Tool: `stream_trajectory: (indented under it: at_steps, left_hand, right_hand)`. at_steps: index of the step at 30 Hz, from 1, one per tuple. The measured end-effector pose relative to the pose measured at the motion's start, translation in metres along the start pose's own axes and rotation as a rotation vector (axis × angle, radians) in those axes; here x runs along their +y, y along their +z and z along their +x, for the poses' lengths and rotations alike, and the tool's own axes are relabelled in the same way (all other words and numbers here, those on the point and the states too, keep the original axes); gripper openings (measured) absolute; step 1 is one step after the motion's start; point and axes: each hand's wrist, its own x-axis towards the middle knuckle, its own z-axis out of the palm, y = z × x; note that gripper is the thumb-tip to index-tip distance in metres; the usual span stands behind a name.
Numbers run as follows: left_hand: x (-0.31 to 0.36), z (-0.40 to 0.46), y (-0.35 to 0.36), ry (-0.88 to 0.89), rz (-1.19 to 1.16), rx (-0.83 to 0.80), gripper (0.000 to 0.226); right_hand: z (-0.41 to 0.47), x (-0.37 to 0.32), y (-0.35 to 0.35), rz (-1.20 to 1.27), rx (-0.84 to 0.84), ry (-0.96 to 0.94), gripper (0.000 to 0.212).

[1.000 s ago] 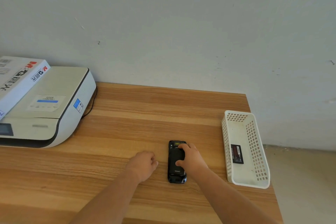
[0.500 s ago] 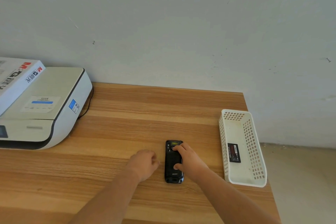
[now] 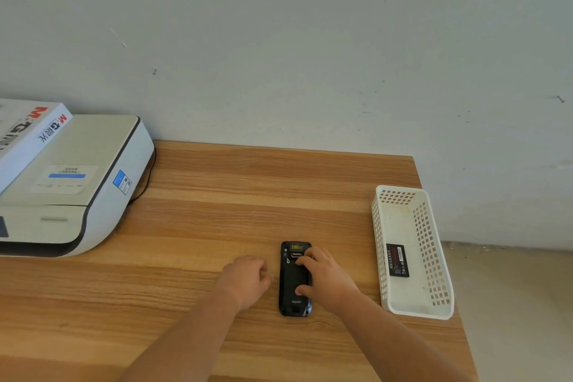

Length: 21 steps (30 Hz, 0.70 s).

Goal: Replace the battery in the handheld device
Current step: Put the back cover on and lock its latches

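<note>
Black handheld device reads, seemingly, "urovo".

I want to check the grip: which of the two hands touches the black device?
The right hand, thumb and fingers on the handheld device; the left hand lies beside it.

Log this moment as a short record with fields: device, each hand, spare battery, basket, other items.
device: black handheld device, lying back up on the wooden table
right hand: on the device, thumb and fingers curled on its back
left hand: loosely curled, beside the device, holding nothing
spare battery: flat inside the basket
basket: white, at the table's right edge
other: printer with a box on top
</note>
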Motion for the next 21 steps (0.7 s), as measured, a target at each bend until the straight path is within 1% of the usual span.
stream_trajectory:
  at_steps: [4, 7, 11, 15, 17, 21]
  left_hand:
    - [0.004, 0.0, -0.001, 0.016, 0.011, 0.007, 0.032]
    - [0.008, 0.002, -0.002, 0.064, 0.086, -0.008, 0.035]
    - [0.017, 0.002, -0.003, 0.224, 0.256, 0.014, 0.042]
    - [0.022, 0.0, -0.004, 0.365, 0.392, 0.023, 0.052]
    - [0.023, 0.001, -0.004, 0.37, 0.454, 0.004, 0.053]
    - [0.023, 0.002, -0.002, 0.318, 0.504, -0.044, 0.055]
  right_hand:
    - [-0.003, 0.001, 0.003, 0.012, -0.002, -0.001, 0.062]
    - [-0.008, 0.004, 0.0, 0.019, 0.024, 0.005, 0.06]
    - [-0.017, 0.012, -0.006, -0.014, 0.03, 0.011, 0.055]
    - [-0.025, 0.018, -0.006, -0.134, -0.004, -0.065, 0.058]
    - [-0.026, 0.018, -0.007, -0.188, -0.013, -0.08, 0.06]
    - [-0.026, 0.017, -0.009, -0.255, -0.031, -0.082, 0.06]
